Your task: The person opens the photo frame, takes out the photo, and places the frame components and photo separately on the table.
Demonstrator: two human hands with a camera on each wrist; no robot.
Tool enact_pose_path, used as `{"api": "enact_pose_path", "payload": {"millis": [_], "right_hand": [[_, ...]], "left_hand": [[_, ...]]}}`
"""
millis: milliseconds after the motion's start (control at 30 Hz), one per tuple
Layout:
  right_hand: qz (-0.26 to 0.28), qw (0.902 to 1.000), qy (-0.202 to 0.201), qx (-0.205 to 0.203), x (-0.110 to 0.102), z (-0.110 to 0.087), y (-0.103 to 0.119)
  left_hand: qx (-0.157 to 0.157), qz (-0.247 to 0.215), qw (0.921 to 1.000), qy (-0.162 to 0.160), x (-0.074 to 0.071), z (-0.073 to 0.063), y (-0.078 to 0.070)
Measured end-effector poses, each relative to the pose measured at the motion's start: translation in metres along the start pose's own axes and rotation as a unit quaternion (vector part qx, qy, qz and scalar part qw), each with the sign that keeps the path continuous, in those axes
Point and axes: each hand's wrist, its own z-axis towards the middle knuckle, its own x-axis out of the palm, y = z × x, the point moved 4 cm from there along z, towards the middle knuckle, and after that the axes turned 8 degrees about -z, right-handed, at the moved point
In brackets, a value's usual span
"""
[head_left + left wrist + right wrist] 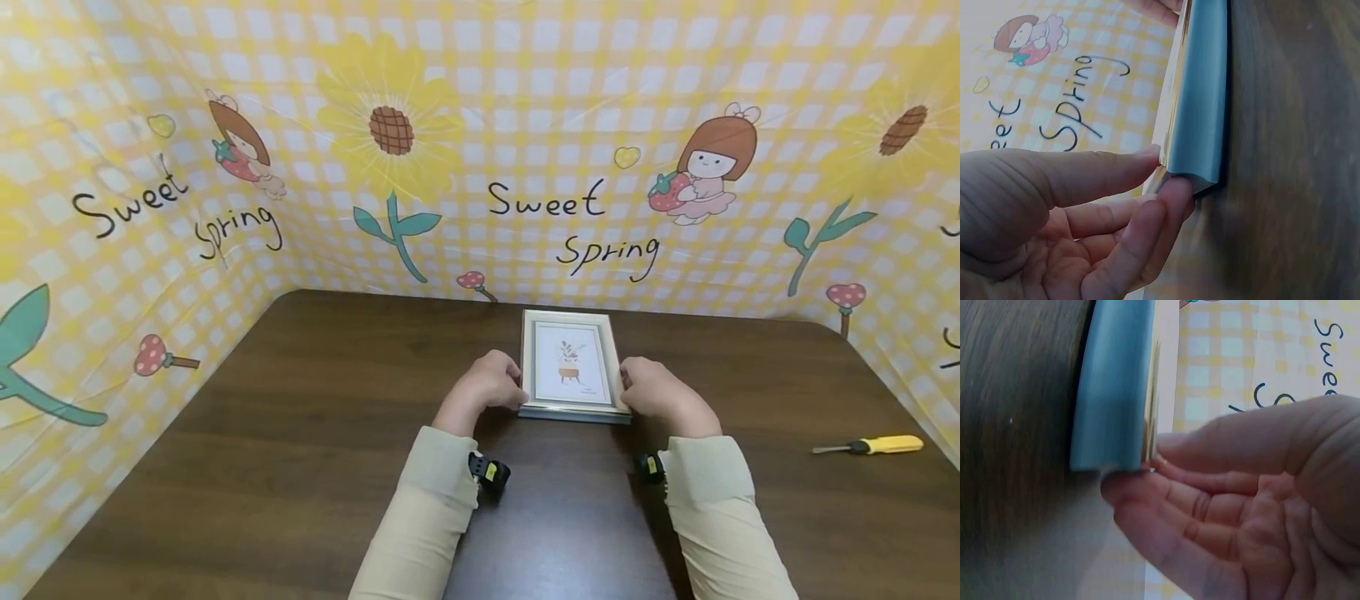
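Observation:
A picture frame (572, 367) with a pale gold border, holding a print of a potted plant, lies face up near the far side of the table. Its side edge, blue-grey with a gold rim, fills much of both wrist views. My left hand (489, 385) pinches the left side near the front corner, thumb at the gold rim and fingers against the edge. On the opposite side my right hand (663, 392) grips the frame the same way, its thumb (1229, 447) by the gold rim and curled fingers (1172, 519) at the corner. The frame's underside is hidden.
A screwdriver (870, 445) with a yellow handle lies at the right of the dark wooden table (262, 467). Yellow checked cloth (525, 125) printed with flowers and figures hangs behind the table and along its sides.

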Motion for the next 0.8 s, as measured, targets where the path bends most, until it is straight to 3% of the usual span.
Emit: {"api": "enact_pose_path", "payload": {"millis": [267, 567, 700, 800], "right_hand": [[0.044, 0.9986, 0.014, -0.025, 0.003, -0.004, 0.01], [0.114, 0.9926, 0.042, 0.007, 0.008, -0.008, 0.01], [0.171, 0.983, 0.026, 0.062, 0.006, -0.006, -0.002], [0.233, 0.9673, 0.014, 0.098, 0.006, -0.004, -0.009]], "left_hand": [[-0.003, 0.018, 0.9998, 0.006, -0.01, -0.009, 0.007], [-0.001, 0.031, 0.9993, 0.02, -0.018, -0.013, 0.016], [-0.001, 0.019, 0.9998, -0.011, -0.023, -0.013, 0.015], [0.007, 0.022, 0.9982, -0.055, -0.024, -0.011, 0.011]]}}
